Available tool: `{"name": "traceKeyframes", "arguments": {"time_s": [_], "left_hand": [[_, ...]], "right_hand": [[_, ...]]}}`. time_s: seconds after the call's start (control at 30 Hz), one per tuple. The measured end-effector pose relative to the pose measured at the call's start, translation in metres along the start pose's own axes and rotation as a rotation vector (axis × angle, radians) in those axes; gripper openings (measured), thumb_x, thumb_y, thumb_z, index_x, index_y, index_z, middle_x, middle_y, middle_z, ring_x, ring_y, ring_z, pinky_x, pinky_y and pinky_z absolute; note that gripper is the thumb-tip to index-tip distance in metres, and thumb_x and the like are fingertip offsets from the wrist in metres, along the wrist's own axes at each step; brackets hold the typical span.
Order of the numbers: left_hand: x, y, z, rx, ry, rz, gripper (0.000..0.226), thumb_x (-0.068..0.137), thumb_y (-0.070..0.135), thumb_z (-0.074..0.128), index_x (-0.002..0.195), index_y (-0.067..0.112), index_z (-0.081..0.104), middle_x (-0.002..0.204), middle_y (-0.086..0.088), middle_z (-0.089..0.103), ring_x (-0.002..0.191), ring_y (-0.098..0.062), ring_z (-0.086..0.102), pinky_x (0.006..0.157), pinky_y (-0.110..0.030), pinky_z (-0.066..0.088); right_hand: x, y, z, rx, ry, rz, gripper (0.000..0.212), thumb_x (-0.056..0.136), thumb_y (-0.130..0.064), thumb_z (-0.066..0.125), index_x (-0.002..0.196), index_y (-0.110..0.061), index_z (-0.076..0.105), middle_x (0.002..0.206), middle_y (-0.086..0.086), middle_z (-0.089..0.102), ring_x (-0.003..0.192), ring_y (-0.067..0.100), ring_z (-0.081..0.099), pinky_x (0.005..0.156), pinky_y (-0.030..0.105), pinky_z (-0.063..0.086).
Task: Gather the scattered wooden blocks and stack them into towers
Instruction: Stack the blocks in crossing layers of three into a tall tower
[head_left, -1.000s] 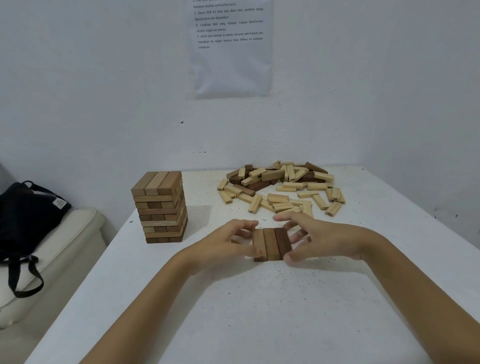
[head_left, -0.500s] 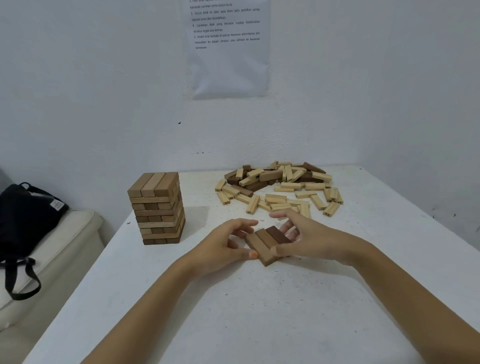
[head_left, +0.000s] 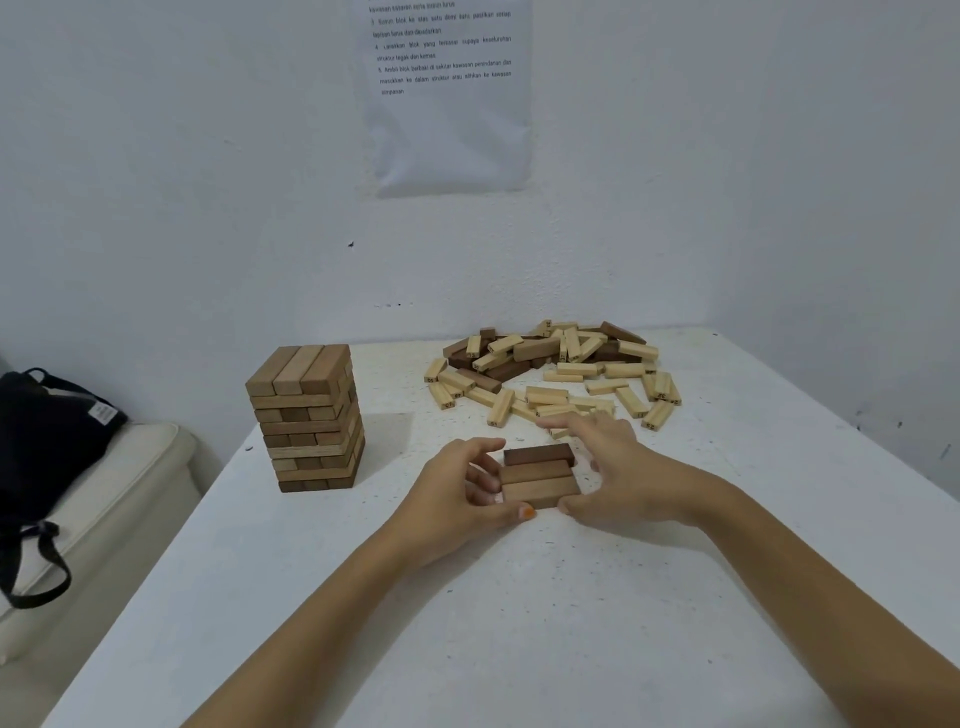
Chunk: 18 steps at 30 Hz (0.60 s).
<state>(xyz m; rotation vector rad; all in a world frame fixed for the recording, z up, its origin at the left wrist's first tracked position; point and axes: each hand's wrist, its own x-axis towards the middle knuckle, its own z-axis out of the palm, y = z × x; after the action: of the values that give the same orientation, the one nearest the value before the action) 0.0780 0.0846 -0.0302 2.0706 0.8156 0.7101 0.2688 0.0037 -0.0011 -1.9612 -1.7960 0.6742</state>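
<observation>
Squaring the three-block layer (head_left: 540, 475) at counter (head_left: 519, 623) centre: I read left grip (head_left: 457, 493) curled round its 9 o'clock end, right grip (head_left: 618, 467) cupped round the 3 o'clock end. Blocks should be light, rigid, smooth; I would pinch across the long outer faces.

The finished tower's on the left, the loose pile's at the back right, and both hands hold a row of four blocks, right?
Not four: the head view shows a row of three blocks between the left hand and right hand. The tower and pile are where you said.
</observation>
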Motion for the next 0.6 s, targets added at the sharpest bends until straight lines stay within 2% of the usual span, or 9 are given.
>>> {"name": "traceKeyframes", "arguments": {"time_s": [0.07, 0.17, 0.27, 0.37, 0.53, 0.6], "left_hand": [[-0.001, 0.001, 0.002, 0.022, 0.024, 0.012, 0.073, 0.071, 0.027, 0.083, 0.135, 0.019, 0.049, 0.108, 0.001, 0.057, 0.084, -0.009, 0.059, 0.075, -0.015, 0.052], [-0.001, 0.001, 0.005, 0.009, 0.062, 0.018, 0.073, 0.07, 0.025, 0.084, 0.134, 0.015, 0.05, 0.106, 0.002, 0.057, 0.087, -0.01, 0.06, 0.076, -0.015, 0.052], [-0.001, 0.001, 0.008, -0.025, 0.101, 0.013, 0.073, 0.069, 0.021, 0.085, 0.133, 0.011, 0.052, 0.105, 0.001, 0.06, 0.089, -0.01, 0.061, 0.075, -0.013, 0.051], [0.0, 0.001, 0.009, -0.046, 0.14, 0.012, 0.07, 0.069, 0.017, 0.085, 0.131, 0.009, 0.054, 0.105, 0.0, 0.061, 0.089, -0.009, 0.061, 0.074, -0.009, 0.049], [0.0, 0.003, 0.01, -0.035, 0.171, 0.023, 0.065, 0.069, 0.015, 0.085, 0.127, 0.009, 0.058, 0.102, 0.0, 0.062, 0.084, -0.008, 0.062, 0.072, -0.009, 0.05], [-0.001, 0.003, 0.011, -0.03, 0.176, 0.03, 0.062, 0.069, 0.015, 0.084, 0.126, 0.008, 0.059, 0.101, 0.001, 0.062, 0.084, -0.007, 0.061, 0.072, -0.009, 0.05]], "right_hand": [[-0.001, 0.0, -0.003, 0.056, 0.001, 0.03, 0.083, 0.078, -0.021, 0.077, 0.142, -0.042, 0.027, 0.126, -0.001, 0.035, 0.108, 0.012, 0.04, 0.096, 0.031, 0.045], [-0.002, -0.004, -0.003, 0.144, -0.012, 0.029, 0.08, 0.08, -0.012, 0.076, 0.142, -0.035, 0.031, 0.111, -0.005, 0.045, 0.085, 0.005, 0.053, 0.07, 0.013, 0.048], [-0.003, -0.007, 0.0, 0.2, 0.005, 0.039, 0.078, 0.081, -0.003, 0.072, 0.144, -0.027, 0.032, 0.1, -0.009, 0.048, 0.074, 0.005, 0.058, 0.058, 0.01, 0.047], [-0.003, -0.009, 0.001, 0.224, 0.038, 0.051, 0.077, 0.08, 0.0, 0.073, 0.143, -0.024, 0.035, 0.1, -0.009, 0.048, 0.074, 0.006, 0.061, 0.058, 0.011, 0.049], [-0.003, -0.012, 0.002, 0.239, 0.067, 0.068, 0.075, 0.08, 0.001, 0.073, 0.141, -0.023, 0.037, 0.101, -0.004, 0.052, 0.081, 0.009, 0.062, 0.068, 0.021, 0.056], [-0.003, -0.012, 0.003, 0.222, 0.083, 0.074, 0.075, 0.08, 0.001, 0.074, 0.141, -0.023, 0.038, 0.105, 0.0, 0.053, 0.088, 0.016, 0.063, 0.071, 0.025, 0.057]]}}
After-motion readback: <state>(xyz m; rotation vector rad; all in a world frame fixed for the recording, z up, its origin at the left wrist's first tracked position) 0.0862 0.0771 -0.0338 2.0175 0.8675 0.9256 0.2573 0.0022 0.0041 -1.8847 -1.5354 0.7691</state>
